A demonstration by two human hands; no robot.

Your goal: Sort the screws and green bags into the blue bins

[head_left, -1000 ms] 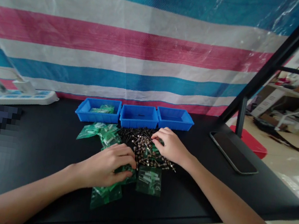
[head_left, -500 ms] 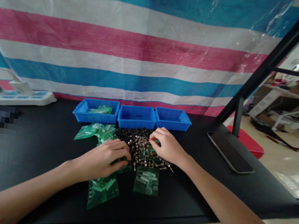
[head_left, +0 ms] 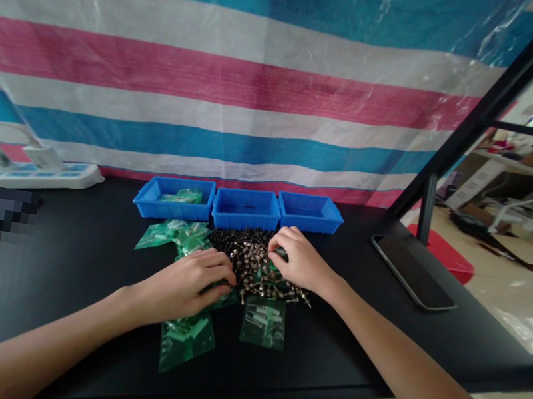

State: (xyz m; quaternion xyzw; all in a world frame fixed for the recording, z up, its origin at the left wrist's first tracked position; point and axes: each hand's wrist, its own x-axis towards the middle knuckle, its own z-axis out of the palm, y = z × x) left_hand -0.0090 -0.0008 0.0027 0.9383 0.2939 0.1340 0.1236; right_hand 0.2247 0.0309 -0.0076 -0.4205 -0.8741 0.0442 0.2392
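Note:
My left hand (head_left: 197, 285) rests over small green plastic bags (head_left: 184, 235), its fingertips and thumb closed together at the left edge of a heap of brass-coloured screw-like pieces (head_left: 255, 272). Whatever it may grip is hidden. Above the heap's right side, my right hand (head_left: 300, 259) has thumb and fingers pinched; anything between them is too small to make out. Small black screws (head_left: 230, 239) lie behind the brass-coloured pieces. In front of the heap is a clear green bag (head_left: 264, 322) with pale pieces inside. Another green bag (head_left: 187, 342) lies below my left hand.
Three blue bins stand in a row behind the heap: the left bin (head_left: 147, 206) with green bags, the middle bin (head_left: 245, 222), the right bin (head_left: 313, 222). A phone (head_left: 411, 273) lies at right, a power strip (head_left: 72, 175) at left. A striped sheet (head_left: 245, 81) hangs behind.
The whole view has shifted slightly, so everything sits a little further right. Both hands keep nearly the same pose and place over the heap and bags.

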